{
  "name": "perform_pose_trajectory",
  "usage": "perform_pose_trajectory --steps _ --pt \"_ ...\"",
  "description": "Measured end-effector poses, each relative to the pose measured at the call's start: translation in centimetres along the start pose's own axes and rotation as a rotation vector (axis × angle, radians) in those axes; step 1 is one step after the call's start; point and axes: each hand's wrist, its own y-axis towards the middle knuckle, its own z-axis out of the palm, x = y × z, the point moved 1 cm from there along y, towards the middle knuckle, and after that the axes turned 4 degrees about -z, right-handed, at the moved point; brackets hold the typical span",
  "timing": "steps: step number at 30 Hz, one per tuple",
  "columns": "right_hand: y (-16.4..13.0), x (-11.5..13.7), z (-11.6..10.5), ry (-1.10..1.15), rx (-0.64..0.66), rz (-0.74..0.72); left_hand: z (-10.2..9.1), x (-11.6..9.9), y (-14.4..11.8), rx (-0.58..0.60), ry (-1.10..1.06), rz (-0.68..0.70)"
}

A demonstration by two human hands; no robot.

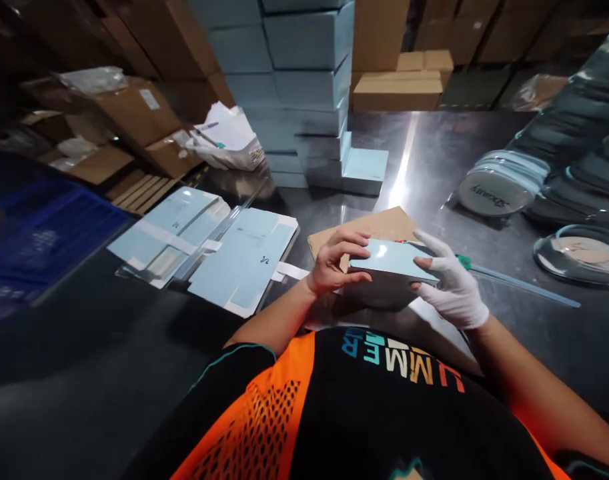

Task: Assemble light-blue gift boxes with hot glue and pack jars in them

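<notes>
Between my two hands is a light blue cardboard box (391,257), its glossy top face up and its near side in shadow. My left hand (338,260), bare, grips the box's left end with fingers on top and thumb low on the near side. On the right end, my right hand (451,280) wears a white glove with bare fingertips showing and closes around the box. A piece of brown cardboard (364,223) lies just behind the box. White paper (441,327) shows below it, close to my body. Beside my right hand lies a green-and-blue strip-like tool (524,283).
Flat light blue box blanks (247,257) lie in banded stacks on the left. A tall stack of blue boxes (304,87) stands at the back, near a white basket (229,150) with papers and pens. Clear-wrapped round pouches (499,190) are piled right. A blue crate (49,227) sits far left.
</notes>
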Motion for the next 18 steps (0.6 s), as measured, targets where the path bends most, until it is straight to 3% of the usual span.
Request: perform_pose_trajectory --steps 3,5,13,16,18 --pt "-0.1 0.8 0.2 -0.047 0.119 -0.033 -1.2 -1.3 0.6 0.222 0.118 0.115" --pt "0.1 1.1 0.2 -0.066 0.166 -0.065 -1.6 -2.0 0.7 0.290 0.129 0.192" --pt "0.1 1.0 0.5 -0.108 0.167 -0.123 -1.7 -2.4 0.2 0.376 0.115 0.177" --pt "-1.2 0.6 1.2 -0.090 0.095 0.011 -1.6 -2.2 -0.6 0.371 0.176 0.149" --pt "-2.0 0.1 1.9 -0.096 0.010 0.160 -2.1 -1.7 -1.3 0.279 0.211 0.141"
